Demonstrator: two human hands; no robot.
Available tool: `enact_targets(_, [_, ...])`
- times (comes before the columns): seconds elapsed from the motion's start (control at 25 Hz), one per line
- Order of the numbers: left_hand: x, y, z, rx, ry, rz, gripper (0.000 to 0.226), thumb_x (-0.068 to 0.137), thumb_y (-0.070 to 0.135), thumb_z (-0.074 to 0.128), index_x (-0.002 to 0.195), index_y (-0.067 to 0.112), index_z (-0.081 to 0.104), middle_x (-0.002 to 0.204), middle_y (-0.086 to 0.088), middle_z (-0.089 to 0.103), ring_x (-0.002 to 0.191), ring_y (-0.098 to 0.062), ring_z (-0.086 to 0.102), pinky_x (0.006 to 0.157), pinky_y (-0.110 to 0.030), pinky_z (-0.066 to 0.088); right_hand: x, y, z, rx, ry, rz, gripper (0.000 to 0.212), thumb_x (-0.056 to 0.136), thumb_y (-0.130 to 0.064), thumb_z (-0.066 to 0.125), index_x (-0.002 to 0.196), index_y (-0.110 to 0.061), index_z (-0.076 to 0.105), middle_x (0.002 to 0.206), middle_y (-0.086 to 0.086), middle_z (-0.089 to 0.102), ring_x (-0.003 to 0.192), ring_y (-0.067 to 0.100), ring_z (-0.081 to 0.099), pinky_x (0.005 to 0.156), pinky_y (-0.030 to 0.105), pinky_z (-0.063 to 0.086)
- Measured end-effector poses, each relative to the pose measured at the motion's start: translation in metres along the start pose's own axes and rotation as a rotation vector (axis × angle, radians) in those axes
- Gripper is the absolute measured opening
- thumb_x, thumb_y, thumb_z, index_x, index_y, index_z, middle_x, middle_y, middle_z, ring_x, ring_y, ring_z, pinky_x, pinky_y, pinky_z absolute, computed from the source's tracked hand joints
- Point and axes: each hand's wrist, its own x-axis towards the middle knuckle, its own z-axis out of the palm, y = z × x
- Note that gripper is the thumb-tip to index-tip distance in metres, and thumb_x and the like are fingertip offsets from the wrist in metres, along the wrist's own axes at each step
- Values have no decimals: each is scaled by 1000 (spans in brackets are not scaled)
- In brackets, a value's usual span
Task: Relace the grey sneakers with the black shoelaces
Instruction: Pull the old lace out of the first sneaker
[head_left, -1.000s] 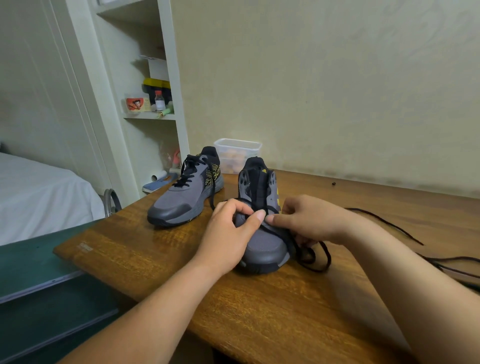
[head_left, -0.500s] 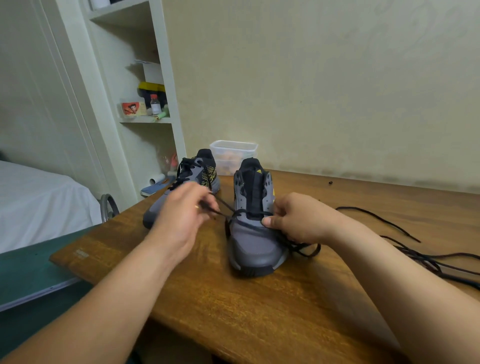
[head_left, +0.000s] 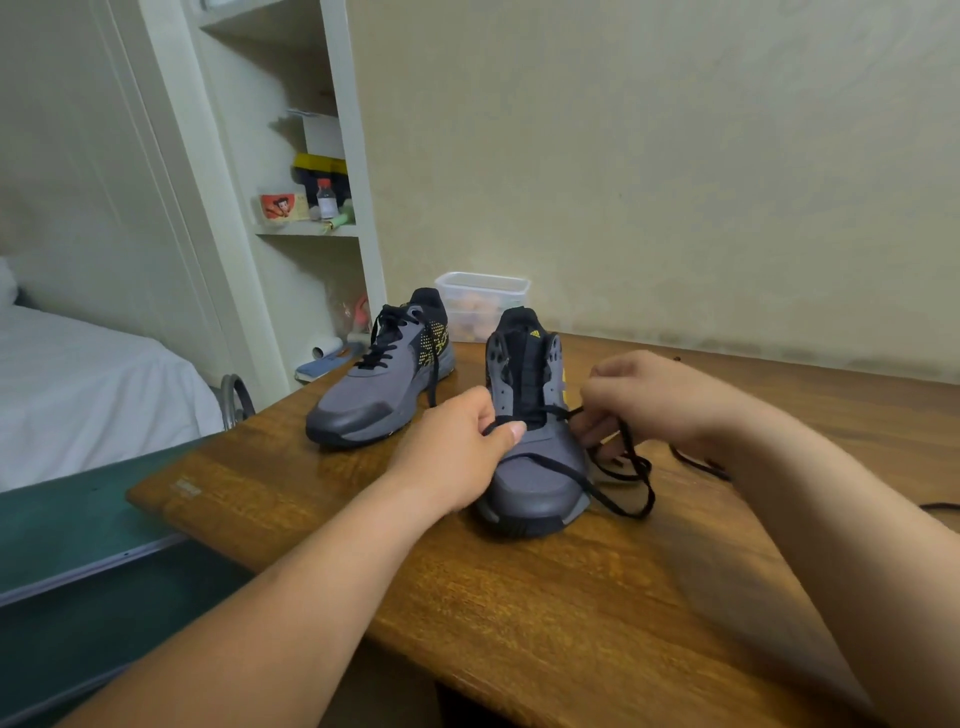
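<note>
far sneaker (head_left: 363, 397) laced; near sneaker (head_left: 535, 483) has one row, my left hand (head_left: 452, 457) and right hand (head_left: 654, 400) pinching its black shoelace (head_left: 605, 499).

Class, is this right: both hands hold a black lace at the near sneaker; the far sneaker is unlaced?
No: the head view shows the far sneaker already laced. Left hand and right hand do hold the black lace at the near sneaker.

A wooden tabletop (head_left: 519, 613) stood against a plain cream wall (head_left: 675, 156), with white built-in shelves (head_left: 306, 231) at the left and a white-sheeted bed (head_left: 78, 384) beyond.
</note>
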Motion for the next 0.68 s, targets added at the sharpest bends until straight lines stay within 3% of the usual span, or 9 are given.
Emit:
enact_targets(0.12, [1,-2,1,1,6,25,41,104,52,56,81,19,49,71,-1,56,70,-26,59,63,-42,48,-6,-7,-19,319,-70,89,21,101,-9,43,84,-3,53,98,25,78,96,40,77,90,55,61])
enact_targets(0.24, [0,-1,3,-1,84,59,44,107,48,51,78,15,50,78,-5,57,74,-27,60,70,-47,51,-8,-5,-11,75,-116,111,26,104,-31,58,102,-6,65,95,16,79,91,32,78,78,48,64])
enact_targets(0.32, [-1,-2,3,-51,134,48,41,108,40,52,79,11,52,82,-8,59,76,-29,60,73,-48,52,-7,-2,1,-116,-107,73,30,101,-43,66,101,-13,69,91,10,78,82,23,77,68,36,63])
enact_targets(0.36, [-1,-3,0,-196,168,0,37,108,35,52,81,9,55,83,-9,64,78,-31,64,74,-49,55,-6,0,6,-155,-93,41,27,102,-39,66,94,-14,69,87,9,75,77,21,74,67,35,63])
enact_targets(0.48, [-2,-4,-12,-989,373,-287,19,108,16,49,96,7,61,94,-15,75,82,-29,78,78,-43,65,-2,2,9,-115,-60,0,24,105,-22,60,84,-10,67,82,12,72,70,23,71,70,40,65])
enact_targets(0.52, [-4,-5,-15,-1070,418,-329,15,106,14,51,98,7,61,93,-18,75,78,-27,78,76,-39,65,-2,2,8,-82,-57,10,24,104,-20,58,85,-9,67,82,13,73,71,24,71,71,41,65])
enact_targets(0.6, [-7,-7,-11,-886,348,-293,8,104,18,57,102,11,59,85,-14,70,70,-20,75,73,-38,62,-4,0,8,-83,-60,10,24,105,-25,60,88,-10,69,83,11,73,73,23,71,67,36,64])
enact_targets(0.68, [-8,-7,-3,-494,178,-183,25,100,40,66,100,16,60,81,-7,68,68,-19,70,71,-42,58,-5,-1,14,-135,-55,7,27,104,-33,63,92,-9,70,82,9,72,73,22,70,64,32,62])
